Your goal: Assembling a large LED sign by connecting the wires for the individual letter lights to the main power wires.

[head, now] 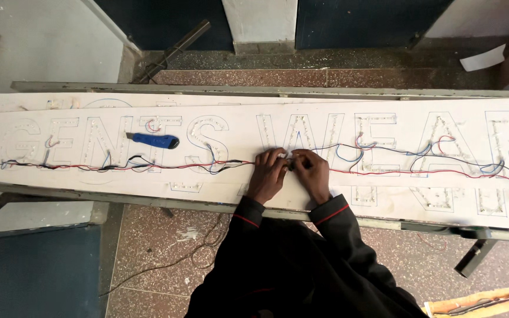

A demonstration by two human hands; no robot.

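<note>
Pinched something small and white, too tiny to identify, between left hand (268, 173) and right hand (310, 172) fingertips over red-and-blue wiring (166, 166) on sign board (219, 191).

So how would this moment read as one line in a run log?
left hand: pinching wires | right hand: at same joint | surface: white sign board | blue utility knife: lying left, untouched

One sign board (148, 112) lies flat on the surface (266, 91), a long white panel running from the left edge out past the right edge. Large block letters are outlined across it, their shapes filled with rows of small pale dots. A second, lower row of letters runs along the board's near edge. No packages, labels or screens show.
</note>
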